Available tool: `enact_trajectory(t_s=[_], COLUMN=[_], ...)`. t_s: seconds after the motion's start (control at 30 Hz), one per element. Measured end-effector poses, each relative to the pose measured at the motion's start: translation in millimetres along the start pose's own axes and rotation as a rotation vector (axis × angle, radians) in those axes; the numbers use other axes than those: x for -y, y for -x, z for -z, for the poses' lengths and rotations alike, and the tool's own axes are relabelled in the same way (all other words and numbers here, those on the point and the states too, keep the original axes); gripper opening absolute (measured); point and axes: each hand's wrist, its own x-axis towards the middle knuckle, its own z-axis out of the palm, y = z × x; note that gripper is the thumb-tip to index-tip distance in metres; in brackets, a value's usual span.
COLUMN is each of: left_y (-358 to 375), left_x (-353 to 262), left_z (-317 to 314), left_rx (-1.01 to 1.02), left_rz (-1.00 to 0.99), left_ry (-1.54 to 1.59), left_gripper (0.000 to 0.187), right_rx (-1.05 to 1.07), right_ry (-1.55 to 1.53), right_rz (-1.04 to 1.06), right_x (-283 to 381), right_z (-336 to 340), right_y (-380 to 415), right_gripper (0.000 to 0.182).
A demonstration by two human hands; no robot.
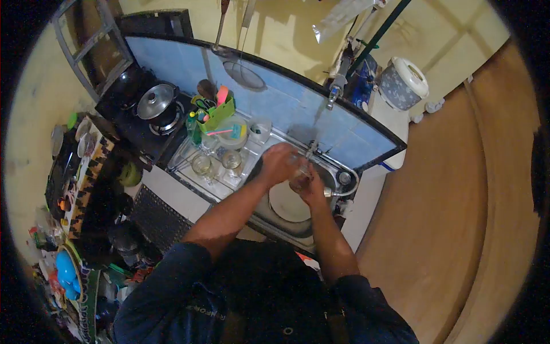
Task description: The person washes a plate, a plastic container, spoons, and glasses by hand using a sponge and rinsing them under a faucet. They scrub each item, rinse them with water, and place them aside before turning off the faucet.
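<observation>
Both hands (279, 163) around glass (300, 180)

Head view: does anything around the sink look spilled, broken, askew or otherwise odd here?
Nothing stands out. Both hands, left hand and right hand, hold a glass over the sink near the tap. Two more glasses stand upright on the drainboard; the lidded pot sits squarely on the stove. No spill shows.

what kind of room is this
Most likely a small home kitchen: a steel sink under a running tap, a black gas stove bearing a lidded steel pot, and a white rice cooker. Both hands hold a clear glass.
</observation>
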Motion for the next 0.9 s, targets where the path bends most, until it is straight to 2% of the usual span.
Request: enact_trajectory(t_s=[0.07,0.1,0.17,0.2,0.27,0.3,0.37,0.4,0.47,0.5,0.57,0.6,0.67,0.7,0.77,0.8,0.87,0.9], left_y=[7.8,4.0,-10.0,-12.2,-14.1,-19.8,-31.8,-30.7,-26.8,-23.1,-9.8,3.2,30.8,29.9,17.6,21.9,29.4,28.7], left_x=[34.1,25.8,0.0,3.3,13.2,7.5,-7.1,-7.9,-1.2,1.0,2.4,6.6,13.8,-2.1,-45.2,-42.5,-34.7,-35.2], left_z=[-47.9,-40.4,-14.1,-24.6,-53.8,-55.6,-54.1,-61.2,-80.8,-85.4,-92.4,-98.3,-107.7,-90.8,-34.6,-35.1,-35.3,-29.4], left_rx=[0.098,0.101,0.278,0.279,0.296,0.294,0.201,0.197,0.198,0.193,0.135,0.135,-0.012,-0.006,-0.252,-0.252,-0.15,-0.156], left_rz=[0.61,0.609,1.071,1.065,0.852,0.854,0.415,0.419,0.386,0.387,0.786,0.786,0.359,0.359,0.355,0.355,0.343,0.351], left_ry=[0.582,0.584,1.321,1.324,1.153,1.158,0.415,0.418,0.173,0.171,0.756,0.756,0.359,0.356,0.293,0.289,0.322,0.319], left_gripper=[0.042,0.042,0.045,0.045,0.042,0.042,0.037,0.037,0.035,0.035,0.033,0.033,0.031,0.031,0.028,0.028,0.032,0.032], right_rx=[0.121,0.118,-0.054,-0.055,-0.22,-0.223,-0.036,-0.038,-0.215,-0.212,-0.405,-0.405,-0.127,-0.127,-0.082,-0.078,0.082,0.094], right_ry=[-0.308,-0.31,-0.344,-0.341,-0.277,-0.272,-0.289,-0.284,0.006,0.009,0.525,0.525,1.268,1.262,1.907,1.905,2.073,2.077], right_rz=[-0.091,-0.09,-0.085,-0.079,-0.014,-0.015,0.002,-0.002,0.022,0.023,0.09,0.09,0.246,0.245,0.362,0.364,0.544,0.544], right_x=[-10.7,-10.9,-9.2,-2.8,9.3,10.5,16.2,22.9,45.4,55.0,72.8,81.4,94.9,96.4,93.4,90.2,84.5,82.2], right_z=[23.7,24.3,17.0,5.3,-19.3,-12.6,6.9,7.8,-0.1,-5.4,-14.2,-12.5,-5.8,-14.7,-46.7,-52.8,-64.7,-73.7], right_y=[-4.2,-2.1,6.3,16.1,38.2,36.5,33.1,36.5,39.8,39.5,34.4,26.2,5.3,1.5,1.4,-0.4,-2.8,1.3], right_gripper=[0.032,0.032,0.037,0.037,0.042,0.042,0.048,0.048,0.037,0.037,0.03,0.03,0.03,0.03,0.033,0.033,0.035,0.035])
